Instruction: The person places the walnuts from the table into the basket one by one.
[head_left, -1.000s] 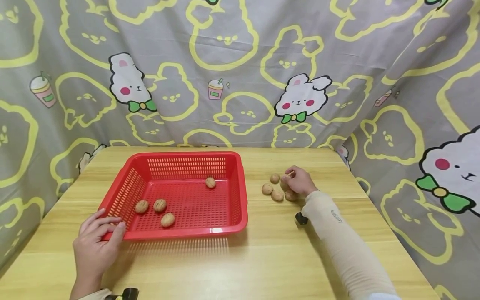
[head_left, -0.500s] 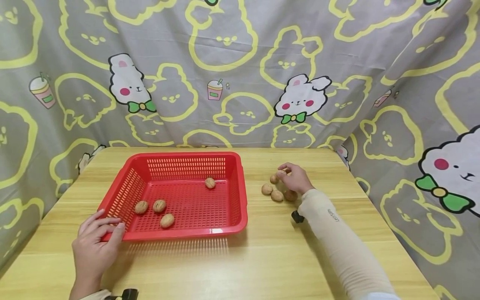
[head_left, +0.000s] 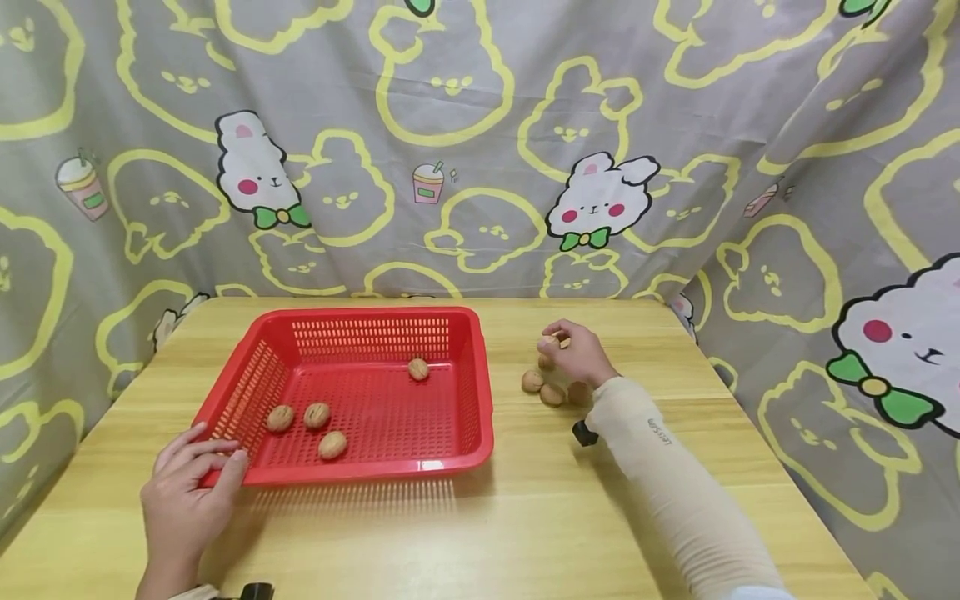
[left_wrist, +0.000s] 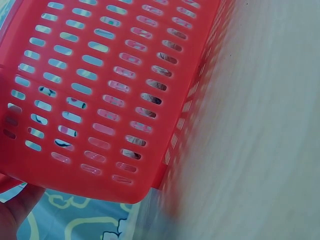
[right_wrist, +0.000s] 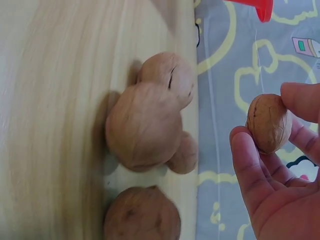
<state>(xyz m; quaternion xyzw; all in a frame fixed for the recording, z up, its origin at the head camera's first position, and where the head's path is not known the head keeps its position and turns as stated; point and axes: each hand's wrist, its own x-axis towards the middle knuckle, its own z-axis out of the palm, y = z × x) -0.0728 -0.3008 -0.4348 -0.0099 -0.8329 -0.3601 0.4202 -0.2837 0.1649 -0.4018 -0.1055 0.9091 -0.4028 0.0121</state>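
My right hand (head_left: 577, 354) pinches a walnut (right_wrist: 269, 123) between thumb and fingers, lifted above the other nuts in the right wrist view. Under and beside that hand, several walnuts (head_left: 552, 395) lie grouped on the table, some partly covered by it in the head view. A red slotted plastic basket (head_left: 483, 392) stands to the left of them. Inside it are several walnuts (head_left: 317, 416), most toward the near left and one at the far right. My left hand (head_left: 187, 496) holds the basket's near left corner, fingers over the rim; little of it shows in the left wrist view.
Both the basket and the loose nuts rest on a light wooden table (head_left: 360, 550). A grey curtain (head_left: 480, 150) with yellow cartoon outlines hangs behind the table and along its sides. A beige sleeve (head_left: 667, 467) covers the right forearm.
My right hand has moved slightly left and now has a walnut raised between its fingers. My left hand and the basket have stayed in place.
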